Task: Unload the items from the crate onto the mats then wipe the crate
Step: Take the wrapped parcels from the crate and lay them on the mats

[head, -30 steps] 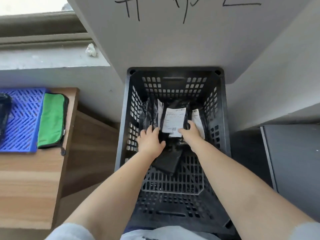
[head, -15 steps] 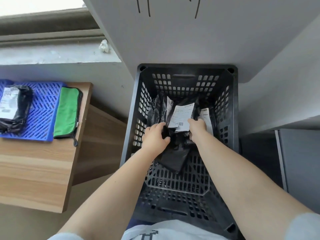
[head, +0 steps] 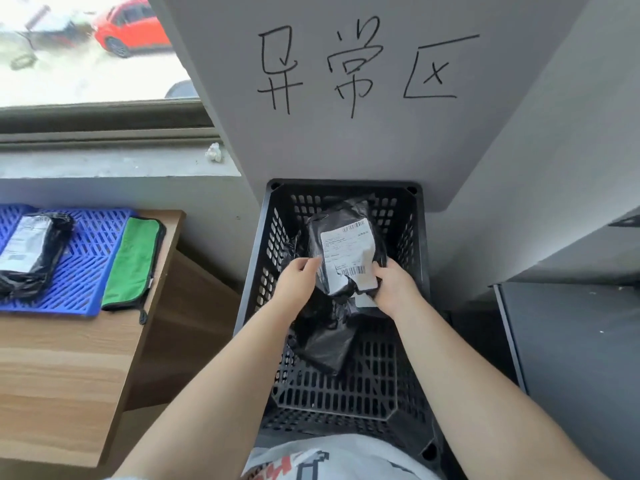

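Observation:
A black slatted crate [head: 262, 265] stands on the floor in front of me. Both my hands hold a black parcel with a white label [head: 343, 251] lifted above the crate's inside: my left hand [head: 298, 278] grips its left edge, my right hand [head: 394, 289] grips its lower right corner. More black parcels [head: 325, 337] lie below it in the crate. On the wooden table at the left a blue mat [head: 86, 265] carries one black labelled parcel [head: 27, 254]. A green cloth [head: 133, 263] lies beside the mat.
The wooden table [head: 59, 375] stands left of the crate with a gap between them. A grey pillar with black handwriting [head: 346, 98] rises right behind the crate. A dark grey cabinet [head: 571, 358] stands at the right. A window sill [head: 104, 161] runs behind the table.
Both hands have lifted the labelled parcel up out of the pile in the crate. My view has tilted upward, showing the window and the writing on the pillar.

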### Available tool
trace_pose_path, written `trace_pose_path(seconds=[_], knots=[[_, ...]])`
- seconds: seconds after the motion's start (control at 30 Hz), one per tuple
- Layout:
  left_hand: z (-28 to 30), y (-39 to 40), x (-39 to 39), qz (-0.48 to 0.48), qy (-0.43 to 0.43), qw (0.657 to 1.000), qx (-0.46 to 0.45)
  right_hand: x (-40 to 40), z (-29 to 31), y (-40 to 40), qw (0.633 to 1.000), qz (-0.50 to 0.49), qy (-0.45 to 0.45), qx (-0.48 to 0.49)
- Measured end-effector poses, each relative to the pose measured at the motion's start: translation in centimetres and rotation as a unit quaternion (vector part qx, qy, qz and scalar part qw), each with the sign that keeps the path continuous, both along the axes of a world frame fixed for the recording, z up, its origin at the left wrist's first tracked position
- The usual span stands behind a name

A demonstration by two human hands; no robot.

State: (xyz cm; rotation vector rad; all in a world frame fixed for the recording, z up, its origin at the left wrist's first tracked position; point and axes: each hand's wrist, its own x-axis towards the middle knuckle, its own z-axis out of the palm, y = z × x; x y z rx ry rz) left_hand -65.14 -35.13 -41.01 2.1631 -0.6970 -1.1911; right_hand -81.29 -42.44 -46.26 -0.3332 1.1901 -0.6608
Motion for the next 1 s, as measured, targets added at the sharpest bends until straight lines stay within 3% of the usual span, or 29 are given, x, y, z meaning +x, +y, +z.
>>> trace_pose_path(seconds=[0.13, 0.37, 0.53, 0.7, 1.0], knots=[[1.9, 0.2, 0.1, 0.103, 0.146, 0.984, -0.008, -0.5, 2.1, 0.7, 0.997, 0.019, -0.071, -0.035], [2.3, 2.5, 1.8, 0.227, 0.302, 0.923, -0.075, 0.4, 5.2, 2.3, 0.985, 0.121, -0.113, -0.058], [3.0, 4.3, 4.3, 0.305, 0.304, 0.893, -0.131, 3.4, 6.8, 2.9, 0.963, 0.211, -0.064, -0.152], [4.2, 8.4, 7.6, 0.352, 0.299, 0.867, -0.185, 5.7, 8.4, 4.6, 0.932, 0.279, -0.133, -0.189], [6.1, 18.9, 14.3, 0.395, 0.242, 0.847, -0.262, 16.5, 11.4, 9.4, 0.907, 0.345, -0.106, -0.217]])
